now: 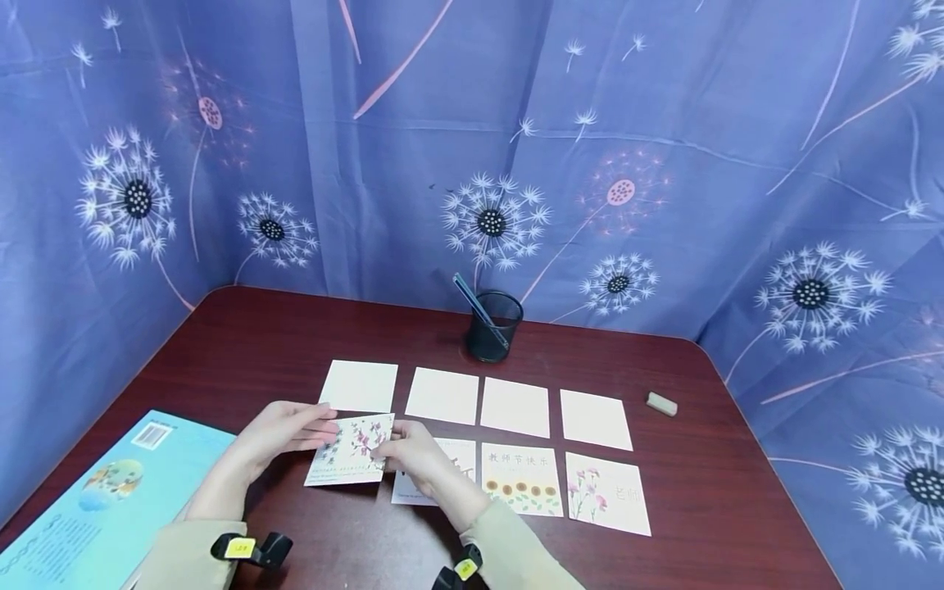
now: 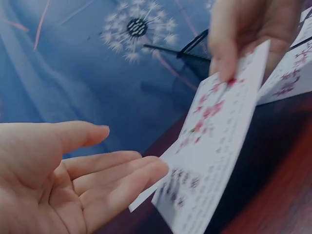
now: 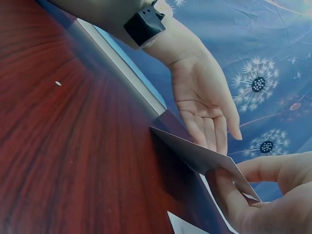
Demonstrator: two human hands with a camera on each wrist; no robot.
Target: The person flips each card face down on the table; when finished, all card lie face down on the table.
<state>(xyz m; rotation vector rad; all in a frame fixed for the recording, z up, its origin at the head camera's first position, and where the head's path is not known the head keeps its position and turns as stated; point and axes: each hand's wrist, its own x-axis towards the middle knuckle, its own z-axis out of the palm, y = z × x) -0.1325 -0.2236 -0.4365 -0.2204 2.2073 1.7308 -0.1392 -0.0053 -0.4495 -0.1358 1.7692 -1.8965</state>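
Note:
My right hand (image 1: pixel 422 456) pinches a white card (image 1: pixel 345 459) by its right edge, thumb on the printed face. The card carries pink blossoms on a branch and dark lettering. In the right wrist view it is tilted, its plain back (image 3: pixel 190 151) showing above the table. At the card's left side is my left hand (image 1: pixel 274 434), palm exposed and fingers fairly straight, with fingertips (image 2: pixel 158 168) right by the card's lettered end. Partly behind my right hand lies another printed card (image 1: pixel 459 455). A sunflower card (image 1: pixel 522 483) and a pink flower card (image 1: pixel 606 493) lie farther right.
Several blank white cards (image 1: pixel 442 396) form a row behind the printed ones. A black mesh pen cup (image 1: pixel 488 340) holding a pen stands at the back. An eraser (image 1: pixel 661 403) lies right, a light blue book (image 1: pixel 66 508) left. A blue dandelion curtain (image 1: pixel 383 180) borders the table.

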